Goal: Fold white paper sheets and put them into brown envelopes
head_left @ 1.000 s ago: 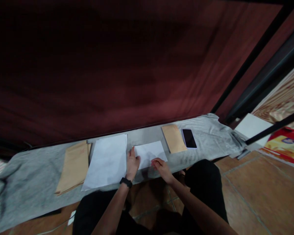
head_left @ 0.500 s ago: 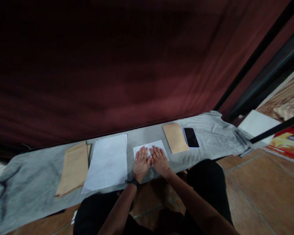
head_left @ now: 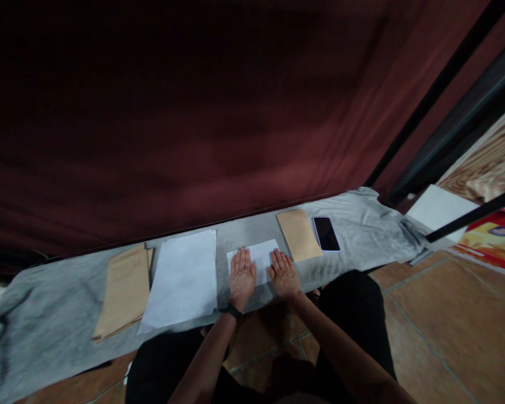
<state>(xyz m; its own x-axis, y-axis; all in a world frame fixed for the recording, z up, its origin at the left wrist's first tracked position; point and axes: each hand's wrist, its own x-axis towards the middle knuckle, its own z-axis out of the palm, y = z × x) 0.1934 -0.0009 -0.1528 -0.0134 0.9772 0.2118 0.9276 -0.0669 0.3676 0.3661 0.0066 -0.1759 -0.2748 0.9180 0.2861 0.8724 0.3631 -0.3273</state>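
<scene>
Paper between and partly beneath left grip and right grip

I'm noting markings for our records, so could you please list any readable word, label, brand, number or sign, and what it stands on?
No text is readable.
Red-and-yellow printed package: its blue logo is too blurred to read.
Small brown paper rectangle: any print is too faint.
Small white rectangular paper: no writing visible.
Black-screened rectangular phone: none visible.
</scene>
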